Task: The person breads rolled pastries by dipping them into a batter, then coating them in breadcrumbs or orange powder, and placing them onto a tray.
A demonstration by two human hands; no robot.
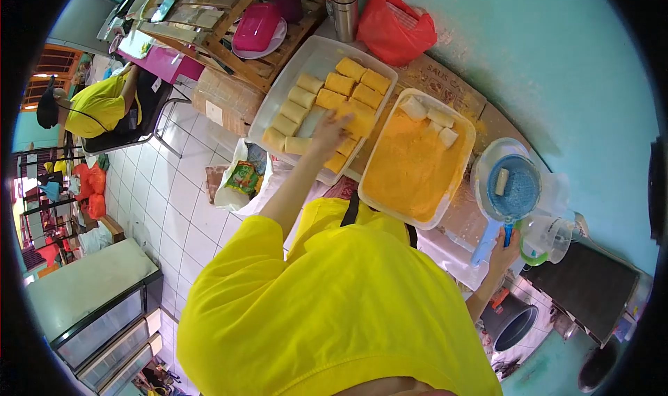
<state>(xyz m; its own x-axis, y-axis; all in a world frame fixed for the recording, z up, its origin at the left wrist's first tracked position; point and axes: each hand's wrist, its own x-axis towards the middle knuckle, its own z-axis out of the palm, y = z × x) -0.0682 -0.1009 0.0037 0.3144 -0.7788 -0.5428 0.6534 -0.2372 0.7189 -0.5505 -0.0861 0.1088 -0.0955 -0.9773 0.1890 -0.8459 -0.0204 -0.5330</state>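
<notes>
My left hand (330, 133), smeared by motion, is over the clear plastic tray (263, 111), its fingers at a blurred orange crumb-coated roll (360, 120). Rows of other coated rolls (339, 84) and paler rolls (301, 97) lie in this tray. On the right, my right hand (506, 247) is closed around the handle of a blue strainer (515, 200). One pale roll (502, 182) rests inside the strainer, which sits over a white bowl (486, 161) with a light-blue handle. Between my hands stands a tub (467, 161) of orange crumbs, with several pale rolls (413, 109) at its far end.
A red plastic bag (396, 24) and a steel flask (344, 13) stand against the wall. Beside the strainer is a clear measuring jug (557, 239). A wooden rack (202, 17) holds a pink container (255, 27). Further left, another person (97, 107) sits on a chair.
</notes>
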